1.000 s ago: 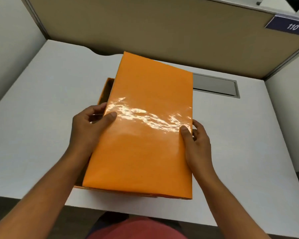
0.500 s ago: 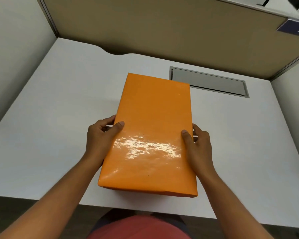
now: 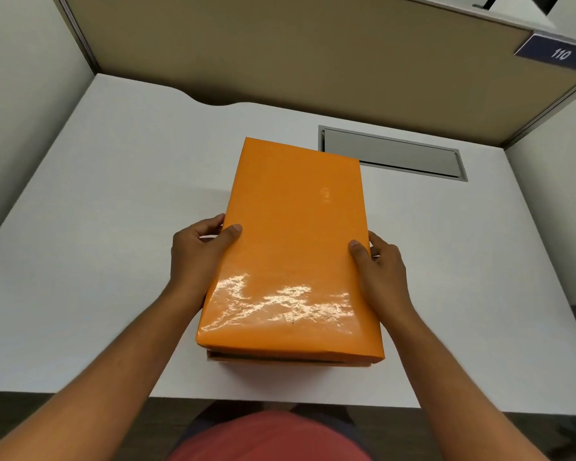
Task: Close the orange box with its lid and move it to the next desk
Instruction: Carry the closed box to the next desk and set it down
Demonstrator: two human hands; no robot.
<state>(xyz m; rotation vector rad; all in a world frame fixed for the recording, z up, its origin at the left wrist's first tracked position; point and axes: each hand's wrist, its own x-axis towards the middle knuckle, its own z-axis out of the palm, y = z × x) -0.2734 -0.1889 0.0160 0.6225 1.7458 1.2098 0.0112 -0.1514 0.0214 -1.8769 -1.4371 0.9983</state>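
A glossy orange rectangular lid is seated over the orange cardboard box, of which only a thin strip is seen under the lid's near edge. The box is stood on the white desk top, near its front edge and roughly in the middle, with the long side running away from the person. The lid is clasped at its two long sides: the left hand is pressed to the left edge with the thumb laid on top, and the right hand is matched on the right edge, its thumb likewise on top. Both grips are narrow, closed on the lid. The symmetrical hold is judged to serve for pressing the lid down evenly and then lifting the whole box. A grey metal cable hatch is set into the desk behind the box. The closing appears nearly finished; the carry to the next desk is not yet begun.
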